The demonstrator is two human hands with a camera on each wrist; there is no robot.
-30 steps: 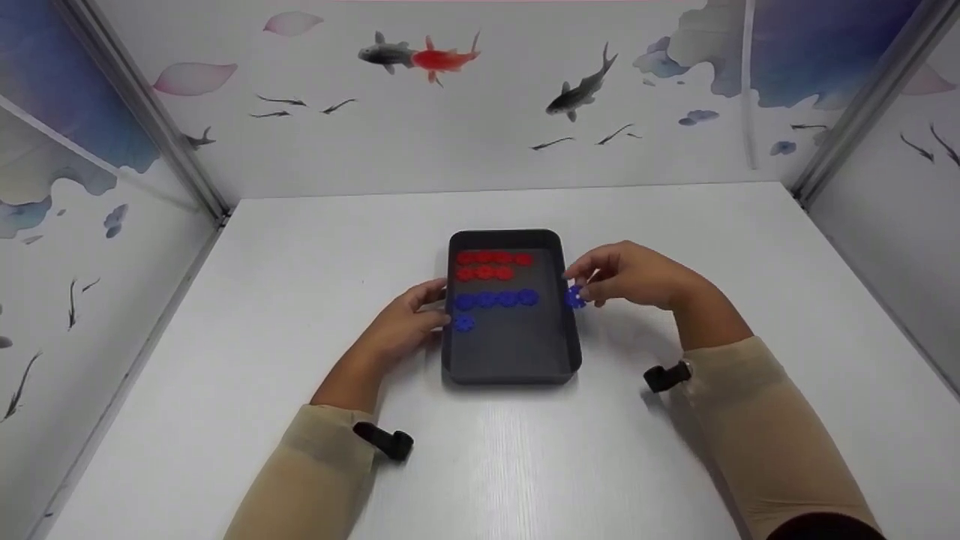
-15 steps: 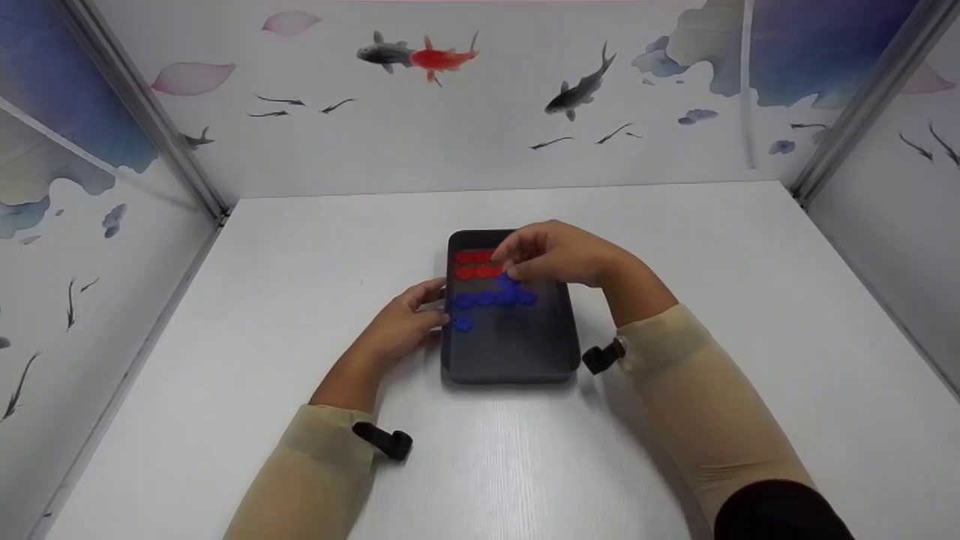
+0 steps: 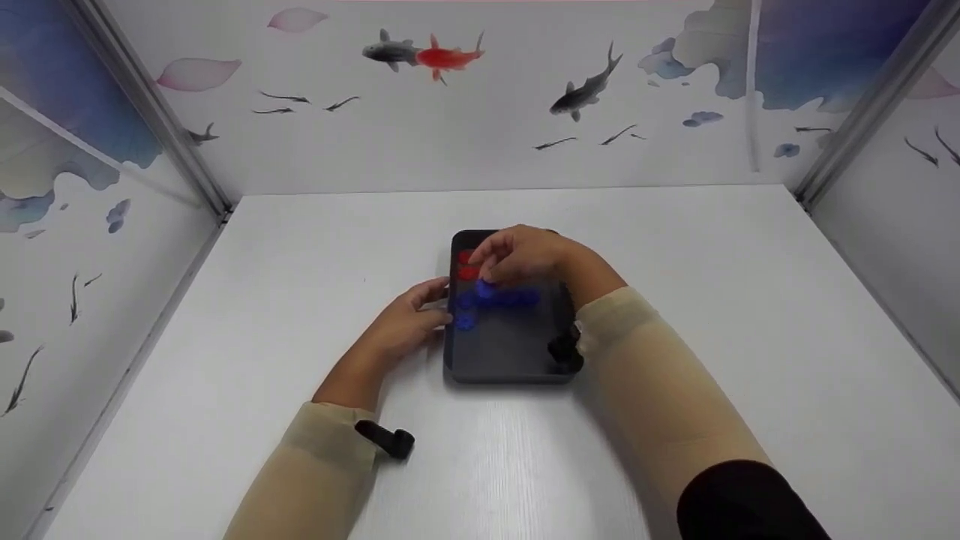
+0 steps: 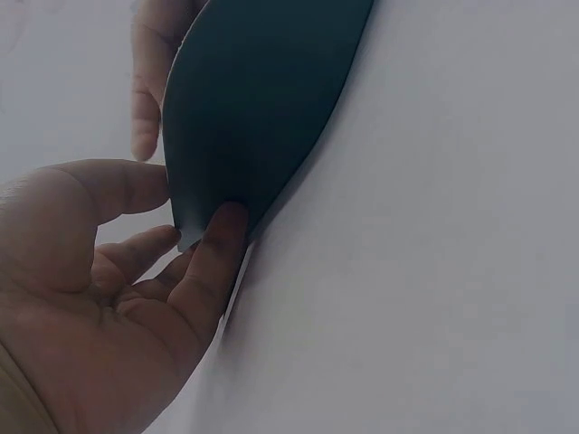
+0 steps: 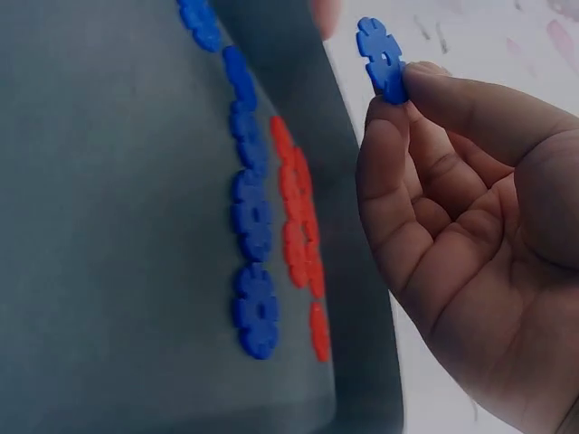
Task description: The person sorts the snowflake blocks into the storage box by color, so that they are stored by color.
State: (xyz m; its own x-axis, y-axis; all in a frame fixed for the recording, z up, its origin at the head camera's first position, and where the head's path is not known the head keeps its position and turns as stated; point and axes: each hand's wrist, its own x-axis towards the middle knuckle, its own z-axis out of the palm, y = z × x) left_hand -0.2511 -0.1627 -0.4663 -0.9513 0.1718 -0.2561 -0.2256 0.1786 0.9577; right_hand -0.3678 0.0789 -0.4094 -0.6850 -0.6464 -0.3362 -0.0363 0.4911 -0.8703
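Observation:
My right hand [image 3: 529, 253] pinches a blue snowflake disc [image 5: 383, 60] between thumb and fingertips, held over the dark grey tray [image 3: 517, 356]. Below it in the tray runs a row of blue discs [image 5: 251, 215], with one more blue disc [image 3: 465, 322] at the left wall starting a nearer row. Red discs [image 5: 295, 217] lie in two rows toward the far end, mostly hidden by the right hand in the head view. At the tray's left side, my left hand [image 3: 405, 321] holds the wall [image 4: 262, 99] with thumb and fingers.
The tray stands on a white table [image 3: 495, 450]. White panels [image 3: 487, 150] printed with fish enclose the back and sides, with metal posts [image 3: 161, 112] at the corners. A black wrist mount [image 3: 386, 439] sticks out from the left sleeve.
My right hand has carried the blue disc from outside the tray's right edge leftward over the tray, above the blue row. My left hand has stayed on the tray's left side.

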